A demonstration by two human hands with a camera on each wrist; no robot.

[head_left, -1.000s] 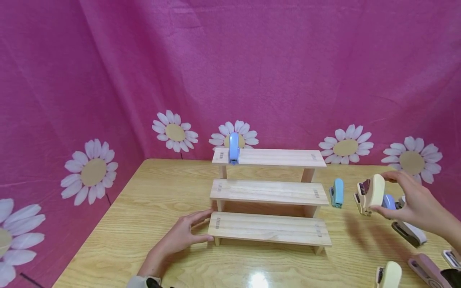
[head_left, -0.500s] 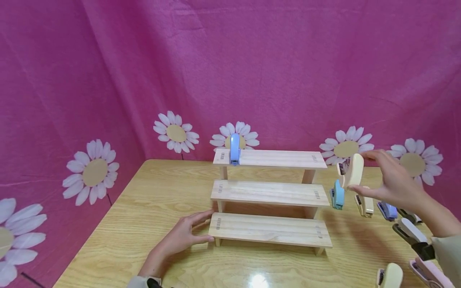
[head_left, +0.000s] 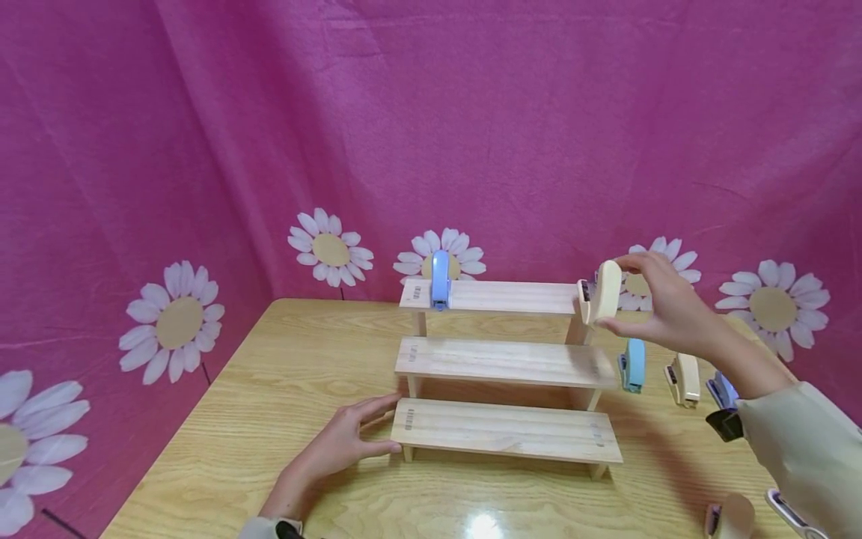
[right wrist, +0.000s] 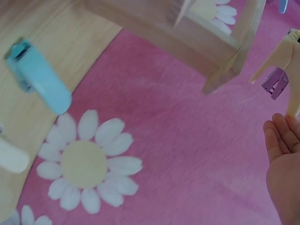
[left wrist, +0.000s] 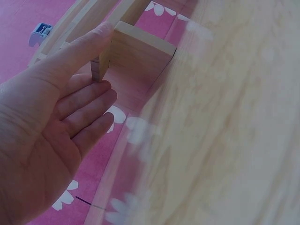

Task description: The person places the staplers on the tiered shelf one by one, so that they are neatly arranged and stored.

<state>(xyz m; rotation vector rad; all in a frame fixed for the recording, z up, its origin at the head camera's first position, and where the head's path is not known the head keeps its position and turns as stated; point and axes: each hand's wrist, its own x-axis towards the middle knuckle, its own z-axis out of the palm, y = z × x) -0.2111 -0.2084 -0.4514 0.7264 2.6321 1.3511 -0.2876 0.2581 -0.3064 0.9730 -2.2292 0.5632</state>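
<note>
Cream stapler [head_left: 608, 290] is pinched between thumb and fingers of the right hand [head_left: 663, 305], right of centre in the head view, at the top board's [head_left: 512, 296] right end; contact there cannot be determined. Left hand [head_left: 342, 440], fingers relaxed and apart, touches the lowest board's [head_left: 501, 430] left end, lower centre. Assessed risks: a low pass could clip the top board and jolt the blue stapler [head_left: 441, 279]; a weak pinch could drop the load. Right wrist view shows the purple inner part [right wrist: 276, 83] more clearly; left wrist view shows the palm, hidden from the head camera.
</note>
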